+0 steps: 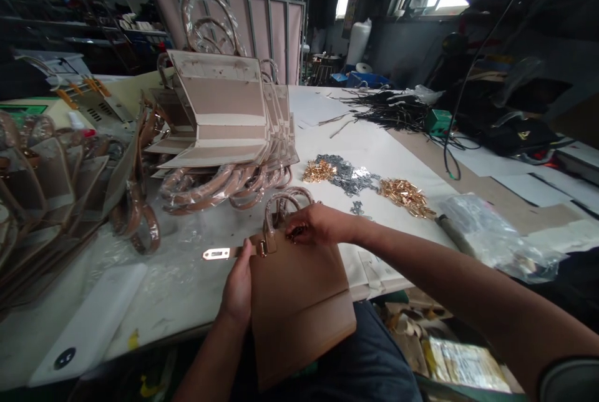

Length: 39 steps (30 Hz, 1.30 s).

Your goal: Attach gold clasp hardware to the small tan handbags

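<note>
A tan leather handbag leans on my lap against the table edge. Its looped handles stand up at the top, wrapped in plastic film. From its left side sticks out a strap with a gold metal plate, next to a small gold buckle-like fitting. My left hand grips the bag's left edge, thumb on the front below that strap. At the top edge, by the base of the handle, my right hand is closed in a pinch. Something small and gold glints at its fingertips, too small and shaded to name.
Gold metal pieces lie in two piles with a grey metal pile between them on the white table. Flat bag panels with wrapped handles are stacked at the left. A plastic-wrapped bundle lies right; black strips lie behind.
</note>
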{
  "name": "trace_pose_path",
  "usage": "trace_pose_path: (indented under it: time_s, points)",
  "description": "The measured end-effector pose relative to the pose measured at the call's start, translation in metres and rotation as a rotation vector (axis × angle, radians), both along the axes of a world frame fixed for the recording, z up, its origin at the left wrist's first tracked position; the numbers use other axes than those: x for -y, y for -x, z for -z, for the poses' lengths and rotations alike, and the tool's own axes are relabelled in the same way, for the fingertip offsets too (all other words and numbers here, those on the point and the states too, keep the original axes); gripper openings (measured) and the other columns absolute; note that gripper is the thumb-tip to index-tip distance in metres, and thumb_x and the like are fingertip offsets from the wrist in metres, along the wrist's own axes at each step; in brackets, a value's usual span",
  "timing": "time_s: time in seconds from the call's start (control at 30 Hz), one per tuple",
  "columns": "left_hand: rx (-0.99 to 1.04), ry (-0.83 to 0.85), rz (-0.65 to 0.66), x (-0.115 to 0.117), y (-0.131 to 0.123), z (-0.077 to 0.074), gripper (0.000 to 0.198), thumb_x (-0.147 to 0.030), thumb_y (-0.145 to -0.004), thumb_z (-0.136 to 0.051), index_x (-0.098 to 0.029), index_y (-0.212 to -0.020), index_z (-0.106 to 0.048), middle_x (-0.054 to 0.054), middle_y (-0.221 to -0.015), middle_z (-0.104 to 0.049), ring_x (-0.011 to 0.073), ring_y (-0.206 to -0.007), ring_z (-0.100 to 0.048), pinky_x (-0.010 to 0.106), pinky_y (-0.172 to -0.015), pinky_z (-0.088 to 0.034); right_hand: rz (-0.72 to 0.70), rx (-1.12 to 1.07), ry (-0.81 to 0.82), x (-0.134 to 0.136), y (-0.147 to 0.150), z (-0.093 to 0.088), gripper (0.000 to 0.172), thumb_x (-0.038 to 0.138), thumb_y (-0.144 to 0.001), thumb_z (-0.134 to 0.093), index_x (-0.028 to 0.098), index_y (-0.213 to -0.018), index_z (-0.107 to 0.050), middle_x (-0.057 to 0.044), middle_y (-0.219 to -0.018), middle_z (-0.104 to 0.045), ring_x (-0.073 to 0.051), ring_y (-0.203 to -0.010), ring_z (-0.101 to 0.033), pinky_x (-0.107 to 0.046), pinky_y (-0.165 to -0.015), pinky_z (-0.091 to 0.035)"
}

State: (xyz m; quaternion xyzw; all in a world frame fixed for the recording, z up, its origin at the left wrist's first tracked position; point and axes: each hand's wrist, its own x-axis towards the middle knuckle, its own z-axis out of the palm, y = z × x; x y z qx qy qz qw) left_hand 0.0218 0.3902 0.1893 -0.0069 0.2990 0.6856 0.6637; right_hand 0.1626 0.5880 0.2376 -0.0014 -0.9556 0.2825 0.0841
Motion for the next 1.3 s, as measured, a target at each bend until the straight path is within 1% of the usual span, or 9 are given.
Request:
trace_pose_path:
  time_s: [0.23,0.43,0.57,0.63,0.8,0.9,1.0,1.13,1.3]
  points:
    - [0.012,-0.009,0.034,0.002,0.001,0.003,0.063,-0.052,-0.108,-0.045,-0.009,-0.155,-0.054,0.018,-0.123,-0.078,0.0363,-0.125,-0.071,0.05,-0.12,-0.048,0.035,-0.019,-0.177,0.014,-0.006,0.003,0.015,0.012,-0.096,-0.079,0.017,-0.11,-0.077,-0.007,-0.107,-0.074,-0.021,-0.091,-0.069,-0.025,-0.078,-0.051]
    - [-0.008,-0.029,0.032,0.005,-0.004,-0.004,0.063,-0.051,-0.109,-0.046,-0.01,-0.156,-0.052,0.019,-0.124,-0.077,0.0346,-0.124,-0.072,0.051,-0.119,-0.049,0.016,-0.022,0.001,0.013,-0.008,0.004,0.02,0.006,-0.091,-0.08,0.017,-0.108,-0.08,-0.004,-0.104,-0.076,-0.019,-0.091,-0.071,-0.023,-0.08,-0.051]
    - [-0.027,-0.043,0.01,0.007,-0.006,-0.003,0.064,-0.05,-0.106,-0.053,-0.009,-0.155,-0.052,0.019,-0.124,-0.078,0.0346,-0.123,-0.072,0.05,-0.118,-0.05,0.16,0.02,0.039,0.018,-0.01,0.004,0.021,0.012,-0.091,-0.083,0.021,-0.109,-0.081,-0.001,-0.099,-0.077,-0.018,-0.085,-0.07,-0.023,-0.075,-0.048]
    - [-0.032,-0.022,-0.017,0.007,-0.006,-0.001,0.062,-0.047,-0.107,-0.053,-0.008,-0.155,-0.052,0.019,-0.123,-0.078,0.0342,-0.121,-0.073,0.05,-0.117,-0.051,0.211,0.042,-0.003,0.022,-0.009,0.006,0.021,0.014,-0.09,-0.083,0.022,-0.109,-0.081,0.0,-0.098,-0.077,-0.019,-0.085,-0.069,-0.024,-0.073,-0.047]
    - [-0.032,-0.016,-0.057,0.007,-0.005,0.003,0.058,-0.043,-0.106,-0.056,-0.01,-0.154,-0.054,0.016,-0.12,-0.079,0.0323,-0.119,-0.074,0.046,-0.116,-0.053,0.214,0.03,-0.157,0.032,-0.006,0.008,0.016,0.016,-0.09,-0.083,0.022,-0.105,-0.08,-0.001,-0.097,-0.075,-0.019,-0.085,-0.067,-0.025,-0.074,-0.045]
    - [-0.026,-0.014,-0.094,0.007,-0.005,0.0,0.053,-0.038,-0.106,-0.056,-0.012,-0.152,-0.057,0.015,-0.116,-0.08,0.0316,-0.115,-0.076,0.045,-0.113,-0.054,0.186,0.012,-0.233,0.036,-0.005,0.007,0.012,0.016,-0.091,-0.082,0.02,-0.101,-0.077,-0.003,-0.098,-0.072,-0.02,-0.086,-0.066,-0.025,-0.074,-0.044]
    - [0.009,0.025,-0.053,0.008,-0.005,-0.003,0.053,-0.042,-0.108,-0.053,-0.009,-0.149,-0.059,0.017,-0.114,-0.08,0.0325,-0.112,-0.077,0.047,-0.11,-0.057,0.123,0.003,-0.281,0.038,-0.005,0.005,0.009,0.018,-0.093,-0.081,0.019,-0.1,-0.075,-0.004,-0.1,-0.07,-0.02,-0.087,-0.064,-0.026,-0.074,-0.043]
    - [0.031,0.016,0.009,0.009,-0.004,0.001,0.057,-0.049,-0.107,-0.052,-0.008,-0.147,-0.061,0.019,-0.115,-0.08,0.034,-0.11,-0.077,0.048,-0.107,-0.058,0.09,0.037,-0.247,0.034,-0.003,0.004,0.011,0.018,-0.092,-0.082,0.021,-0.1,-0.076,-0.002,-0.102,-0.069,-0.019,-0.088,-0.063,-0.025,-0.073,-0.042]
    - [0.004,-0.019,0.011,0.009,-0.004,0.007,0.059,-0.05,-0.106,-0.054,-0.008,-0.149,-0.059,0.019,-0.115,-0.08,0.0344,-0.111,-0.077,0.048,-0.109,-0.057,0.184,0.132,-0.114,0.028,0.003,0.007,0.015,0.013,-0.086,-0.086,0.02,-0.096,-0.077,0.0,-0.096,-0.07,-0.018,-0.084,-0.063,-0.024,-0.072,-0.043]
